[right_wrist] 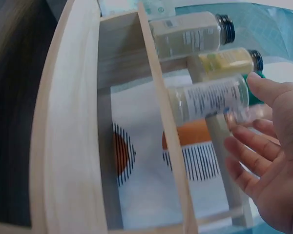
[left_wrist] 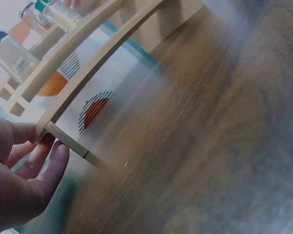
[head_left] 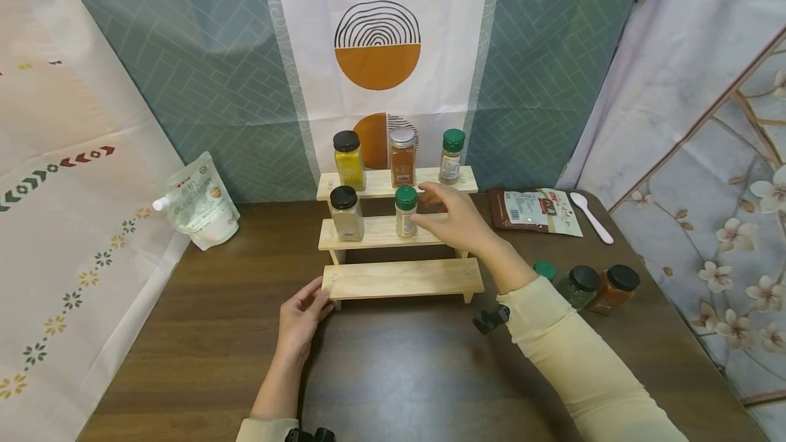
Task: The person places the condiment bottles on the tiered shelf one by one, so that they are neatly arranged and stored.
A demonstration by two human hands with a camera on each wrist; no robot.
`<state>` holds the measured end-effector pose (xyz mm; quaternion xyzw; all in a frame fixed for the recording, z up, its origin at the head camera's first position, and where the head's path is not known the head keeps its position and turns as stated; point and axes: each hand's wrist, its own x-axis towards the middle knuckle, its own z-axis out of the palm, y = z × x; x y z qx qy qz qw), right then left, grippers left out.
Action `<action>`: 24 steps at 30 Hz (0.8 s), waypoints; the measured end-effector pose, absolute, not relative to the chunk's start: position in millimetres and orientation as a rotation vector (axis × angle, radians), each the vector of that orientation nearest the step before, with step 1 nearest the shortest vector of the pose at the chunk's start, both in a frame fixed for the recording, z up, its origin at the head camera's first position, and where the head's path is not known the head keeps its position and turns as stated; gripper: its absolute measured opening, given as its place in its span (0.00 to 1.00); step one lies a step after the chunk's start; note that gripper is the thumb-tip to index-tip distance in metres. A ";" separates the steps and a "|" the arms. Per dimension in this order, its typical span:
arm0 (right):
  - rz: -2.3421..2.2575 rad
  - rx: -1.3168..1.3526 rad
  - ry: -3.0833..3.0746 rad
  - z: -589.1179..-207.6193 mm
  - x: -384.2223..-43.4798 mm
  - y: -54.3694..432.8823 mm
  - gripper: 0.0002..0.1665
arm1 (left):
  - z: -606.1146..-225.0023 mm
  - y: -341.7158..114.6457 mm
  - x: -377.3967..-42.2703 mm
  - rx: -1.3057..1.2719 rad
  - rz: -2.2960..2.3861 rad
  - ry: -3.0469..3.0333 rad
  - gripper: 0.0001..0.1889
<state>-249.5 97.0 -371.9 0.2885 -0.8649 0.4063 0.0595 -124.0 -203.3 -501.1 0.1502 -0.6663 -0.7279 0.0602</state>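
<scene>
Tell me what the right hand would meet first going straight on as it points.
Most likely the green-capped jar on the middle shelf, directly ahead of the right hand; depth leaves it unclear whether they touch.

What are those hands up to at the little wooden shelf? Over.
Left hand grips the wooden shelf at bottom left. Right hand beside the green-capped jar on the middle step, contact unclear. Jar upright, nothing visibly between them.
</scene>
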 end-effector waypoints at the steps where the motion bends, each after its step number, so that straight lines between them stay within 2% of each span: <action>1: 1.236 0.866 -2.624 -373.7 -248.6 101.1 0.39 | -500.8 -203.2 -124.0 0.455 -2.203 -2.017 0.20; 24: 1.095 0.780 -2.664 -397.9 -231.0 186.1 0.32 | -500.4 -202.1 -123.8 0.459 -2.192 -2.008 0.20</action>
